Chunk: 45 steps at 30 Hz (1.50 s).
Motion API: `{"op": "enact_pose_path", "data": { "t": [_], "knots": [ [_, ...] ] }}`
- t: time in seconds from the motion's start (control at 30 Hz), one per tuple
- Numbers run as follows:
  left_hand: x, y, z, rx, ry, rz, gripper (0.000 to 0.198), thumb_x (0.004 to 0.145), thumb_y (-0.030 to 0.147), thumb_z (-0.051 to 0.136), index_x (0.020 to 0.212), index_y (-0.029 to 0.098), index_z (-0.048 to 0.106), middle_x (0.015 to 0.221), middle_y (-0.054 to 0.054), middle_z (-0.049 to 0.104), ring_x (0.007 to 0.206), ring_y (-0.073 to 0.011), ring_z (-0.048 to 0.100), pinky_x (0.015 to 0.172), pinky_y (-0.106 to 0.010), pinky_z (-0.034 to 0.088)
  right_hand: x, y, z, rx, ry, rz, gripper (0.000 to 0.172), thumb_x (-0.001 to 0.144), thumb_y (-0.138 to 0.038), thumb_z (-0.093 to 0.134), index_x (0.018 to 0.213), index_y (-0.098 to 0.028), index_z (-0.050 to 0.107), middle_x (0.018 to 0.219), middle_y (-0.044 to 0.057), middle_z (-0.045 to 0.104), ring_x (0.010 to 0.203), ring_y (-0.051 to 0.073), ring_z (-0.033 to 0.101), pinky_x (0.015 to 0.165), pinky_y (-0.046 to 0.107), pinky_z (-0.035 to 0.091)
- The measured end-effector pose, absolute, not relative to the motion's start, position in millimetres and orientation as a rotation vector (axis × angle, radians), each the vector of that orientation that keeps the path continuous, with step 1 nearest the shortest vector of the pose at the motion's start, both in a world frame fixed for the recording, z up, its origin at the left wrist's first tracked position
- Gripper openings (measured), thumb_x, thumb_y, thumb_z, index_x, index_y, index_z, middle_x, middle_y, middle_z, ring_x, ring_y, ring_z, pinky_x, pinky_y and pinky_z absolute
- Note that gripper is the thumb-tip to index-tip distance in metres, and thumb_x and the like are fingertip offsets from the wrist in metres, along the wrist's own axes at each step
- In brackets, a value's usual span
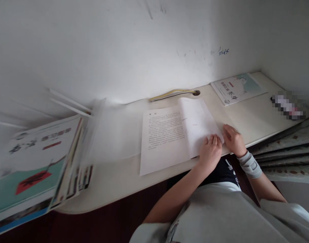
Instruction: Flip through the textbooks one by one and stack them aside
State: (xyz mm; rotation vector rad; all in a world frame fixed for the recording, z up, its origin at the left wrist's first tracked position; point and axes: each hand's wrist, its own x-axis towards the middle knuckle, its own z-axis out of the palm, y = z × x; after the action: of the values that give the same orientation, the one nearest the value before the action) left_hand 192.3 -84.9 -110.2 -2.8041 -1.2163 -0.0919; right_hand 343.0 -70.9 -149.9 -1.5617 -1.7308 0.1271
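Note:
An open book [169,135] with printed text on its left page lies on a white desk [119,179]. My left hand [210,152] rests flat on the lower right corner of the right page, fingers stretched out together. My right hand [232,139] lies just beyond the book's right edge, fingers curled down at the page corner; I cannot see anything in them. A grey band [250,164] wraps the right wrist.
A pile of books and magazines [35,165] sits at the desk's left end. A thin booklet [237,88] lies at the far right against the wall. A yellow cable [173,93] enters a desk hole. Patterned fabric [288,155] lies at the right.

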Motion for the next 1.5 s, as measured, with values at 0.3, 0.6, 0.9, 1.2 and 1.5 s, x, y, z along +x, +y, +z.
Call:
{"op": "enact_pose_path", "data": {
  "t": [0.3, 0.6, 0.9, 1.2, 1.5],
  "knots": [
    [180, -74, -113, -2.801, -1.244, -0.164, 0.039, 0.092, 0.012, 0.035, 0.127, 0.008, 0.051, 0.135, -0.019, 0.05, 0.128, -0.0264, 0.044, 0.104, -0.044, 0.036, 343, -72, -150, -1.557, -1.788, 0.115, 0.035, 0.089, -0.03, 0.044, 0.117, -0.016, 0.06, 0.118, 0.014, 0.063, 0.117, 0.025, 0.055, 0.099, 0.045, 0.047],
    [177, -70, -114, -2.795, -1.197, -0.121, 0.038, 0.093, 0.015, 0.033, 0.125, 0.011, 0.052, 0.131, -0.015, 0.055, 0.122, -0.0278, 0.05, 0.101, -0.049, 0.038, 344, -72, -151, -1.528, -1.786, 0.118, 0.035, 0.089, -0.03, 0.045, 0.115, -0.014, 0.061, 0.116, 0.014, 0.064, 0.115, 0.025, 0.056, 0.099, 0.044, 0.047],
    [170, -77, -104, -2.793, -1.248, -0.158, 0.041, 0.093, 0.015, 0.032, 0.131, 0.012, 0.047, 0.137, -0.015, 0.049, 0.131, -0.0294, 0.039, 0.108, -0.057, 0.027, 343, -73, -151, -1.547, -1.792, 0.104, 0.036, 0.09, -0.029, 0.042, 0.119, -0.016, 0.059, 0.117, 0.014, 0.063, 0.116, 0.024, 0.055, 0.099, 0.044, 0.045],
    [150, -77, -108, -2.788, -1.39, -0.118, 0.043, 0.092, 0.015, 0.034, 0.132, 0.025, 0.047, 0.142, -0.011, 0.044, 0.134, -0.0339, 0.033, 0.1, -0.071, 0.025, 337, -75, -151, -1.851, -1.864, -0.126, 0.039, 0.09, -0.036, 0.045, 0.124, -0.019, 0.054, 0.129, 0.015, 0.056, 0.124, 0.033, 0.047, 0.101, 0.06, 0.031],
    [158, -70, -108, -2.798, -1.341, -0.161, 0.041, 0.094, 0.017, 0.032, 0.13, 0.026, 0.049, 0.141, -0.009, 0.046, 0.132, -0.0331, 0.036, 0.1, -0.071, 0.025, 337, -75, -147, -1.884, -1.938, -0.157, 0.039, 0.089, -0.034, 0.046, 0.122, -0.016, 0.056, 0.13, 0.017, 0.055, 0.124, 0.035, 0.046, 0.099, 0.061, 0.031]
  ]
}}
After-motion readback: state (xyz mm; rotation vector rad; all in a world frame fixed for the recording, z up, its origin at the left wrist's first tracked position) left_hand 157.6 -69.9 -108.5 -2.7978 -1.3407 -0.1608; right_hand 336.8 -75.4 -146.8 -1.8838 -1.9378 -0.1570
